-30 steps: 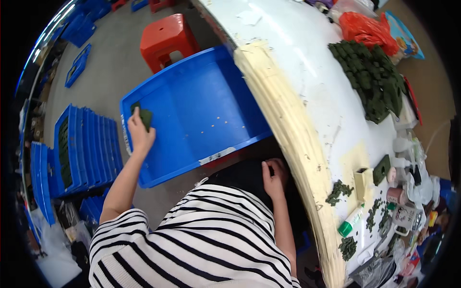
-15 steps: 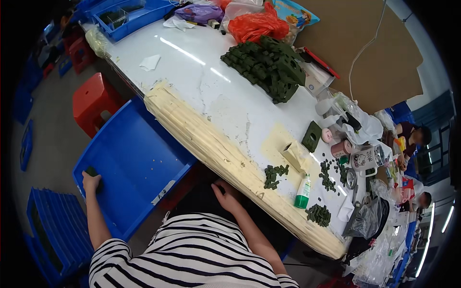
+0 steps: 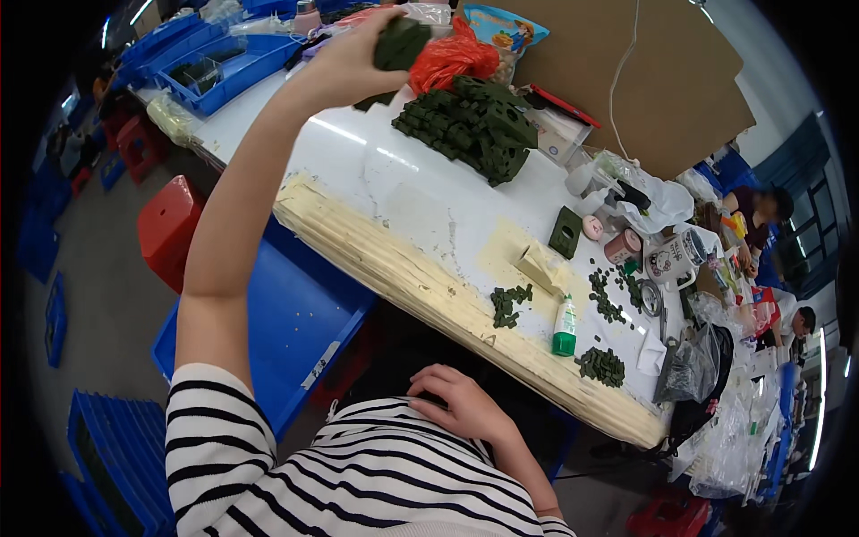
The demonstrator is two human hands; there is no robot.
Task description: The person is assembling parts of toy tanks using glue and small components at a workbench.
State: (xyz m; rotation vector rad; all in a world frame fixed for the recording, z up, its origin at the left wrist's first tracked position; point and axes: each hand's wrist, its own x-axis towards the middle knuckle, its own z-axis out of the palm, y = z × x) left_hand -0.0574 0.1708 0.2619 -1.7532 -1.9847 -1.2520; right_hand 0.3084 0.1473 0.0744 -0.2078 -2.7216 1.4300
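My left hand [image 3: 344, 70] is raised over the far side of the white table [image 3: 344, 192]. It grips a dark green foam block [image 3: 402, 43]; another dark green piece shows below the palm, and I cannot tell whether it is held too. Just right of that hand lies a heap of dark green foam blocks [image 3: 465, 130] with cut-out holes. At my waist, my right hand [image 3: 463, 403] rests against the striped shirt, holding nothing, its fingers loosely apart. Below my left forearm sits a blue tray [image 3: 286, 327] with a few small crumbs in it.
A padded cream edge [image 3: 385, 264] runs along the table's near side. Small green foam bits [image 3: 601, 367], a green-capped bottle [image 3: 565, 327] and a cream block [image 3: 542, 267] lie at the right. A red stool [image 3: 168, 233] stands left; people sit at the far right.
My left hand has lifted from the blue tray up to the table's far side, carrying dark green foam. My right hand has moved from beside the table edge onto my waist.
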